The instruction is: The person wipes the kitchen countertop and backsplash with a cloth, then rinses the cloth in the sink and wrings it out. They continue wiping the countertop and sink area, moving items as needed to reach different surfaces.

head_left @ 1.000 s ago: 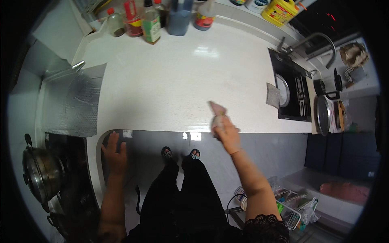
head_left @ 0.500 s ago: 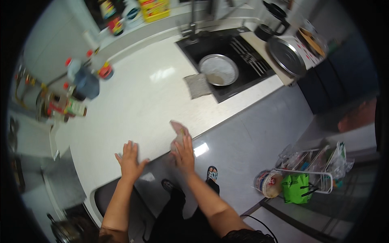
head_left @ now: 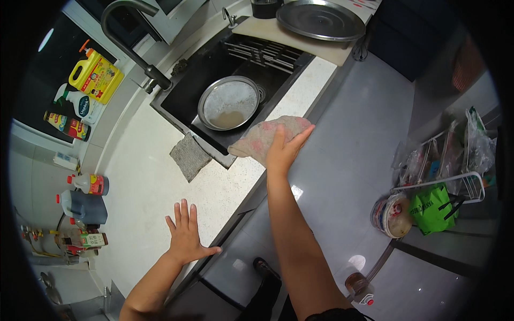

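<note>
My left hand [head_left: 186,235] lies over the near edge of the white countertop [head_left: 136,176], fingers spread and nothing in it. My right hand [head_left: 282,155] grips a greyish, pink-patterned cloth [head_left: 259,140] at the counter's front edge, beside the sink; part of the palm side is hidden. A grey folded scouring cloth [head_left: 190,158] rests on the counter at the sink's left corner. In the black sink [head_left: 184,104] sits a round metal basin [head_left: 231,102] with cloudy liquid in it.
A tall faucet [head_left: 155,75] rises behind the sink. On the right of the sink a large round metal tray [head_left: 321,20] lies on a board. Bottles [head_left: 88,206] line the left wall. A green bag [head_left: 433,208] and a bucket [head_left: 393,216] stand on the floor at right.
My right hand has carried the cloth forward and right along the counter edge to the sink. My left hand stays spread over the counter. The view has shifted toward the sink.
</note>
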{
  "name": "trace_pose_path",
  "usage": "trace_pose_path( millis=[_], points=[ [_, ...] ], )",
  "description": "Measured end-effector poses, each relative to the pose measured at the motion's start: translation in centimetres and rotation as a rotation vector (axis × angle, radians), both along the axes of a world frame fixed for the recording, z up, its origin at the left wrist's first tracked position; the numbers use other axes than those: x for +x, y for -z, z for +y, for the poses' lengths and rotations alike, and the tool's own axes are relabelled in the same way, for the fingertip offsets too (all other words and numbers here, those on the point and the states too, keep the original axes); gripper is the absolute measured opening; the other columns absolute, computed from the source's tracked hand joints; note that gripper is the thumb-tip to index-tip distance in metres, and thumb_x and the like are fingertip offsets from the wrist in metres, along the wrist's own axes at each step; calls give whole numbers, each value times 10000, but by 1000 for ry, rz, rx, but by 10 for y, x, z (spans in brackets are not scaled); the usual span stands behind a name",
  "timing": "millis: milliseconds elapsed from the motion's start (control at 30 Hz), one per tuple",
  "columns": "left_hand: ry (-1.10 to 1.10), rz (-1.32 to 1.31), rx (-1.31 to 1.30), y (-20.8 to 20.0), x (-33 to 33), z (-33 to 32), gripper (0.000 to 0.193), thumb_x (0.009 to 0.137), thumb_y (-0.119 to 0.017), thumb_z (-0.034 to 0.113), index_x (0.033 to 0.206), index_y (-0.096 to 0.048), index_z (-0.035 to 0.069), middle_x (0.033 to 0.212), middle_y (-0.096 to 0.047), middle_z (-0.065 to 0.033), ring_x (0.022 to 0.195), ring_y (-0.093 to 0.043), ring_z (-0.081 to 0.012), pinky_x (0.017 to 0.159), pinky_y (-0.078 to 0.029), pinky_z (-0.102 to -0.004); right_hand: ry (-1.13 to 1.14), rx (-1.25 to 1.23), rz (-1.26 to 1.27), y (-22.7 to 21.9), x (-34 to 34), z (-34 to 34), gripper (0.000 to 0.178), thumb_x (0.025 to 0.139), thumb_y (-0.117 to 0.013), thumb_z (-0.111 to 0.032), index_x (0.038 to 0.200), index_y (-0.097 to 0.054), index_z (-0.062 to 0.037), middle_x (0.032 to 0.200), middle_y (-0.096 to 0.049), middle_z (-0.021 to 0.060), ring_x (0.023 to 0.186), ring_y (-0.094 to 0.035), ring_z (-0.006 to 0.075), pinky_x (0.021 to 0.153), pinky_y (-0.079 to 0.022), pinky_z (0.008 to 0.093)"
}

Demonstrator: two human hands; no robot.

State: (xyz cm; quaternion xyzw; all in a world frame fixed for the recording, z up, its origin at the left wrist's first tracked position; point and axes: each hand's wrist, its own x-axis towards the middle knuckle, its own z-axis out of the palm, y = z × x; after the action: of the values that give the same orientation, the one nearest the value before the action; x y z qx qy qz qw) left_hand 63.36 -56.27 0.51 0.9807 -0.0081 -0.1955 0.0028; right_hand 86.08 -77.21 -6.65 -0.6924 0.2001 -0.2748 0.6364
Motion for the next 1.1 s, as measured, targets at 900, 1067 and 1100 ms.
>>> trace_pose_path(
  millis=[900, 1067, 1100],
  points=[
    [462, -311, -230, 21, 139, -104, 1078, 681, -727, 291, 1434, -94, -151, 1499, -88, -394, 1413, -69, -543, 1099, -65, -670, -192, 231, -144, 32, 24, -31, 620, 949, -506, -208, 1457, -259, 49, 1452, -383, 267, 1381, -329, 401, 1134, -260, 407],
    [484, -228, -186, 23, 146, -107, 1132, 679, -708, 299, 1495, -7, -56, 1535, -63, -343, 1433, -47, -509, 1117, -56, -634, -84, 36, -50, 28, 104, -83, 611, 933, -528, -235, 1445, -309, 14, 1412, -434, 259, 1283, -440, 430, 1051, -364, 450],
    [471, -214, -174, 22, 146, -108, 1108, 676, -710, 289, 1484, -43, -71, 1533, -75, -342, 1431, -56, -510, 1119, -61, -634, -147, 110, -44, 28, 90, -78, 599, 931, -529, -243, 1436, -332, 11, 1391, -453, 266, 1249, -471, 440, 1015, -394, 458]
  ],
)
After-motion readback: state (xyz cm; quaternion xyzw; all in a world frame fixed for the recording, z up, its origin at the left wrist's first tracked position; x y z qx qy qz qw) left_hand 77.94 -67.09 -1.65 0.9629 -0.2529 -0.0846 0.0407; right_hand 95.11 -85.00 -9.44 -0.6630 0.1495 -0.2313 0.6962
